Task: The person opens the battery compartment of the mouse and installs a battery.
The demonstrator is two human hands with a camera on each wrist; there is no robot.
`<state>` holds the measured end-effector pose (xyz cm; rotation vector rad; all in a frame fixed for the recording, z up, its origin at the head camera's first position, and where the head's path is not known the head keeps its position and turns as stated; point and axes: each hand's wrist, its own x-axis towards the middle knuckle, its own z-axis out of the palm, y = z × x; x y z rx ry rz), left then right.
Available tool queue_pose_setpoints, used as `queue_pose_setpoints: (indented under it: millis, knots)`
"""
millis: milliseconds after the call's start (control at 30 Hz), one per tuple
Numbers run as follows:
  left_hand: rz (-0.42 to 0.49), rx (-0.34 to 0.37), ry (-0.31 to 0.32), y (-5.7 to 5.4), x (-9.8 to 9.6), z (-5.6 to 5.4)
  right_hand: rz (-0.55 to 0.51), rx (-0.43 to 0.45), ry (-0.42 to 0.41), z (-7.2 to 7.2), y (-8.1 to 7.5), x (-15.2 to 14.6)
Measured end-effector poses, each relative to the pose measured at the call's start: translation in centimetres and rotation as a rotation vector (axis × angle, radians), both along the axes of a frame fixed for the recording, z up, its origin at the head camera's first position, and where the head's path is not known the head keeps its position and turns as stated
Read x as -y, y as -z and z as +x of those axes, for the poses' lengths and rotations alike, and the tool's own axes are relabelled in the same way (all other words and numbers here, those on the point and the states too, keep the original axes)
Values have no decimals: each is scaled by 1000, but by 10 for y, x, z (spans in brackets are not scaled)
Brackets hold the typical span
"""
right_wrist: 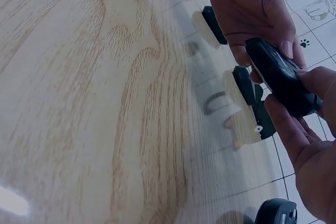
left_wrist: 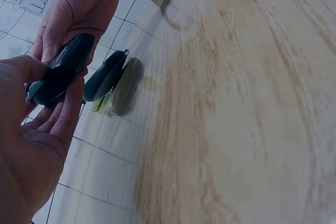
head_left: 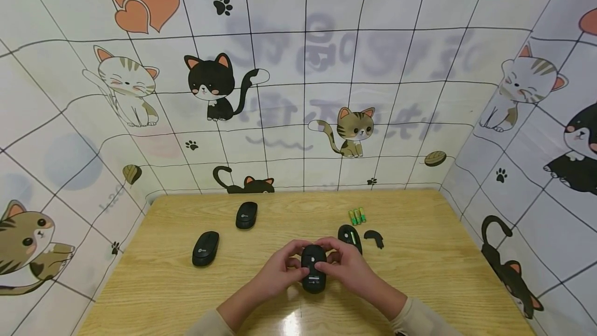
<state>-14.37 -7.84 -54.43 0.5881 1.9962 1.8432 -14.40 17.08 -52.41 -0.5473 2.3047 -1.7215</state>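
Observation:
Both hands hold a black computer mouse (head_left: 313, 274) over the table's front middle, its underside with a white label facing up. My left hand (head_left: 280, 272) grips its left side, thumb on the underside and fingers curled beneath. From the other side my right hand (head_left: 347, 268) grips it the same way, its thumb pressing near the middle of the underside. The wrist views show the held mouse (left_wrist: 63, 72) tilted and lifted off the table. Just beyond the right hand lies a second mouse (head_left: 350, 236), underside up, its battery slot uncovered, beside a loose black cover (head_left: 374, 238).
Three green batteries (head_left: 357, 216) lie side by side at the back right of the wooden table (head_left: 154, 294). Two more black mice stand upright on the left, one nearer (head_left: 205, 249) and one farther back (head_left: 246, 215). Cat-patterned wall sheeting (head_left: 280, 66) borders the table's back and sides.

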Motion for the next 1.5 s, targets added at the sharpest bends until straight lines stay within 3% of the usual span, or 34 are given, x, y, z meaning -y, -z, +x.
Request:
queue_pose_setpoints:
  millis: [367, 667, 800, 1133, 1500]
  knots:
    - [1, -12, -1, 1, -1, -1, 53, -28, 61, 0, 0, 1]
    - [-21, -14, -2, 4, 0, -2, 84, -256, 82, -3, 0, -2]
    - [-21, -20, 2, 4, -1, -2, 112, -308, 125, -2, -4, -2]
    - [-12, -33, 31, 6, -2, -2, 71, -247, 198, -2, -9, -1]
    - [-16, -25, 32, 5, -4, -1, -13, -147, 182, -3, -7, -4]
